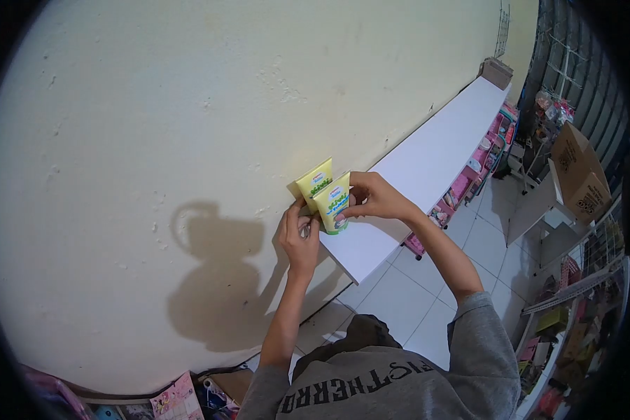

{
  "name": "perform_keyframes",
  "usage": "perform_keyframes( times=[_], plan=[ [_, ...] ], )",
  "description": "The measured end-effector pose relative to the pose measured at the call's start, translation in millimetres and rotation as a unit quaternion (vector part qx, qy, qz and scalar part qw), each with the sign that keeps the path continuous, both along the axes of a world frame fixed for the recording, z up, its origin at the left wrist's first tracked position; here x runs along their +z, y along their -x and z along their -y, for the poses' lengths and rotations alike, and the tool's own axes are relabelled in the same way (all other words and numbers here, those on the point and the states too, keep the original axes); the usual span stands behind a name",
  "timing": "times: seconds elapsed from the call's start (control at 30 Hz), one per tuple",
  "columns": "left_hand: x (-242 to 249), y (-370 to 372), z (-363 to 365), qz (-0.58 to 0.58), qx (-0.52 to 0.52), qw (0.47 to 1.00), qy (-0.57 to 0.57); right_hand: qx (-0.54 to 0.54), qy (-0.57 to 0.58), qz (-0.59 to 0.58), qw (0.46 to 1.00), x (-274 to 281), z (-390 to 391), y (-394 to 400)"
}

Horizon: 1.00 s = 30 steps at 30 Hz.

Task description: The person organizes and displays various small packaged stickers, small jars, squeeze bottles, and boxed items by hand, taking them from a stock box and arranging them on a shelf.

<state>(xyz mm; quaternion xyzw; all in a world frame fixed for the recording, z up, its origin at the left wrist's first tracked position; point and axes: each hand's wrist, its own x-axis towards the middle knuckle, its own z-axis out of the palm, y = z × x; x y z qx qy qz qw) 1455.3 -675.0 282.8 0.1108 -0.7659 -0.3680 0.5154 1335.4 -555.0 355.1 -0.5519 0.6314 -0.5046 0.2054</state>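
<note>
Two yellow squeeze tubes with green lettering stand upright, one partly in front of the other, at the near end of a long white shelf. My right hand (371, 198) is closed on the front tube (334, 203), its fingers on the right side and thumb across the lower front. My left hand (301, 241) is closed around the lower left of the rear tube (316, 178), its thumb close to the front tube's edge. The rear tube's lower part is hidden behind the front tube and my fingers.
The white shelf top (427, 157) runs along the cream wall (154, 126) to a small cardboard box (495, 72). Pink trays of goods (462, 185) line its side. Right of it stand an open carton (579, 171) on a white table and a stocked rack (560, 329).
</note>
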Motion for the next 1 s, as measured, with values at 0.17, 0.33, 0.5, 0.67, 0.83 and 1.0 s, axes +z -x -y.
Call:
perform_keyframes(
  times=[0.17,0.33,0.5,0.67,0.83,1.0],
  plan=[
    [-5.1,2.8,1.2,-0.021,0.000,1.000,0.016,-0.020,0.021,0.004,1.000,-1.3,-0.2,2.6],
    [-5.3,-0.2,0.5,-0.008,-0.002,1.000,0.016,-0.021,0.015,0.033,0.999,-3.8,-1.5,4.0],
    [-8.9,-10.1,-0.1,-0.041,-0.016,0.999,0.004,-0.035,0.029,0.046,0.998,2.4,-10.0,-0.4],
    [-30.0,-34.6,-4.7,-0.110,-0.009,0.986,-0.125,-0.114,0.079,0.045,0.989,3.4,-45.9,-2.5],
    [-31.6,-60.7,-48.7,-0.151,0.039,0.976,-0.155,-0.197,0.109,0.119,0.967,-11.5,-101.9,-17.8],
    [-22.7,-61.3,-74.2,-0.307,0.045,0.918,-0.246,-0.286,0.113,0.080,0.948,-29.5,-207.4,-26.3]
  ],
)
